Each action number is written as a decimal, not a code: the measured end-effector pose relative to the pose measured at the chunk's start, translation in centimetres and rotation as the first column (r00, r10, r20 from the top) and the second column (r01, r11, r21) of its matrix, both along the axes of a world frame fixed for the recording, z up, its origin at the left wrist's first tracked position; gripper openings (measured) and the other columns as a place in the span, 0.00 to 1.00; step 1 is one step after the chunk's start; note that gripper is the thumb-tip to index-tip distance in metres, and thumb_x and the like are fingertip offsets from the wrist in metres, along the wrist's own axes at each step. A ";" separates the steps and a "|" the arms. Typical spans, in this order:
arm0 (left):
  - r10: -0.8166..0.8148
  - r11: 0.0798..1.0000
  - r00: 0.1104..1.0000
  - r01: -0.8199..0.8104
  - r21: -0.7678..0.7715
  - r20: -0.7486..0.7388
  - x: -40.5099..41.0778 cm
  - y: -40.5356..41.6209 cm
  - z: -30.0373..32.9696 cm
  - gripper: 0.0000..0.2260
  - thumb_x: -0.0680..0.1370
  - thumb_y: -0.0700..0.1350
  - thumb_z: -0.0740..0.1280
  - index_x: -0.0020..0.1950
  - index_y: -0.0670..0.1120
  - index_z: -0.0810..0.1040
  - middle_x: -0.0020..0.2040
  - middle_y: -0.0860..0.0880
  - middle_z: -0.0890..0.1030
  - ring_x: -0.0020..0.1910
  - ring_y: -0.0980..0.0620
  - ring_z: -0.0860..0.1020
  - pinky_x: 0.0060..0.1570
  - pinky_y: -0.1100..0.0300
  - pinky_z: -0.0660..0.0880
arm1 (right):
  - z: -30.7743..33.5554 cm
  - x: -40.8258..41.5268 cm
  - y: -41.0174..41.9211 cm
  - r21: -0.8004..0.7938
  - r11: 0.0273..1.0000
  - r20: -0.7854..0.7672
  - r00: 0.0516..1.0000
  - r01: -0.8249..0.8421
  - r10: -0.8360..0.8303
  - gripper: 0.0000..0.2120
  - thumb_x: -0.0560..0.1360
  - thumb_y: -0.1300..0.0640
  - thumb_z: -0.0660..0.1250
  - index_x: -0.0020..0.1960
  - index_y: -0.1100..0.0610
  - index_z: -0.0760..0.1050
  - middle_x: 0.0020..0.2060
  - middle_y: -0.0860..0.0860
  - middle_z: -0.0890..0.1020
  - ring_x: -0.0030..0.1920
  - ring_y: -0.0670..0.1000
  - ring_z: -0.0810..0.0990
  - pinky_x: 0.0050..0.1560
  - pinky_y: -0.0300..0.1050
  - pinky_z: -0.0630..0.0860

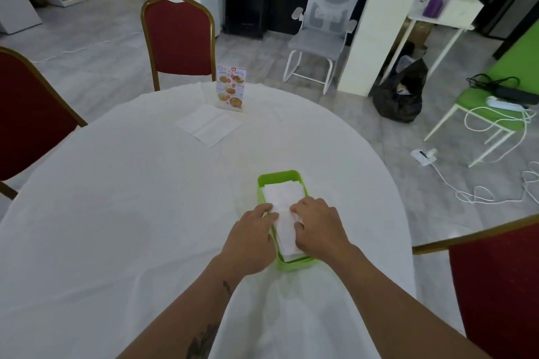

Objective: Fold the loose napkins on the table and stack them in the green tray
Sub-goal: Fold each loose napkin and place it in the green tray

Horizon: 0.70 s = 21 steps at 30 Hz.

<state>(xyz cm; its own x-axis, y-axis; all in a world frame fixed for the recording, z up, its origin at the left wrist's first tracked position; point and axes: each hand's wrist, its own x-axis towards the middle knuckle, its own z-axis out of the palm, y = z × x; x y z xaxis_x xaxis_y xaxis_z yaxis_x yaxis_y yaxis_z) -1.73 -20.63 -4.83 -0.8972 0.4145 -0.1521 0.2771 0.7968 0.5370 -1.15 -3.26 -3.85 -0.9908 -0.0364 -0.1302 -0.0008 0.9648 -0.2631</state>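
Green tray (264, 178) lies lengthwise away from the person, folded napkins (284, 210) stacked along it. Left hand (250, 237) and right hand (316, 224) press flat-fingered on the stack, gripping nothing.

Both hands, left (251, 237) and right (318, 224), reach forward side by side, palms down.
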 end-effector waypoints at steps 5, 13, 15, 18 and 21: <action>0.100 0.972 0.994 -0.090 0.219 -0.038 -0.1 -1.2 0.3 0.21 0.76 0.39 0.61 0.68 0.49 0.74 0.71 0.54 0.70 0.68 0.54 0.69 0.66 0.65 0.64 | 1.6 -0.7 -0.6 -0.004 0.999 -0.001 0.999 0.036 -0.036 0.21 0.75 0.53 0.60 0.67 0.51 0.72 0.64 0.47 0.74 0.62 0.53 0.70 0.60 0.51 0.65; 0.428 0.764 0.894 -0.435 0.476 0.131 -2.9 -5.8 2.9 0.16 0.75 0.35 0.60 0.55 0.51 0.81 0.57 0.54 0.80 0.50 0.56 0.78 0.54 0.64 0.72 | 5.1 -4.1 -4.1 -0.203 0.978 -0.034 0.997 0.054 -0.062 0.19 0.75 0.54 0.64 0.66 0.52 0.74 0.65 0.48 0.75 0.65 0.52 0.70 0.64 0.48 0.68; 0.475 0.716 0.857 -0.508 0.479 0.199 -3.9 -6.6 3.2 0.17 0.74 0.36 0.59 0.54 0.52 0.81 0.56 0.54 0.80 0.44 0.55 0.78 0.46 0.64 0.74 | 5.3 -5.3 -5.3 -0.236 0.971 -0.037 0.998 0.038 -0.048 0.19 0.75 0.55 0.65 0.66 0.52 0.75 0.64 0.49 0.76 0.65 0.52 0.72 0.65 0.47 0.69; 0.520 0.653 0.809 -0.584 0.482 0.275 -5.4 -7.5 2.9 0.17 0.74 0.37 0.59 0.53 0.54 0.81 0.54 0.56 0.80 0.42 0.54 0.79 0.35 0.68 0.71 | 5.2 -7.4 -7.0 -0.256 0.967 -0.027 1.000 0.004 -0.012 0.19 0.74 0.55 0.65 0.65 0.52 0.75 0.64 0.49 0.76 0.65 0.53 0.73 0.65 0.49 0.70; 0.565 0.597 0.765 -0.637 0.488 0.309 -7.4 -8.1 2.4 0.15 0.74 0.37 0.60 0.52 0.53 0.81 0.53 0.55 0.80 0.46 0.57 0.79 0.37 0.66 0.71 | 4.5 -10.1 -8.3 -0.263 0.964 -0.005 0.999 -0.044 0.044 0.20 0.75 0.54 0.65 0.67 0.52 0.74 0.65 0.50 0.75 0.66 0.53 0.72 0.66 0.50 0.69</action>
<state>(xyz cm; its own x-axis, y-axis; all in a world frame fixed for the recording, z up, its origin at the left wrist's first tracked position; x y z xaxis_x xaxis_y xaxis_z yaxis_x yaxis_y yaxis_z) -9.15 -28.73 -2.47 -0.9646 -0.1726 -0.1996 -0.2471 0.3257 0.9126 -11.27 -11.52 0.63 -0.9874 -0.1131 -0.1107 -0.0417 0.8605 -0.5077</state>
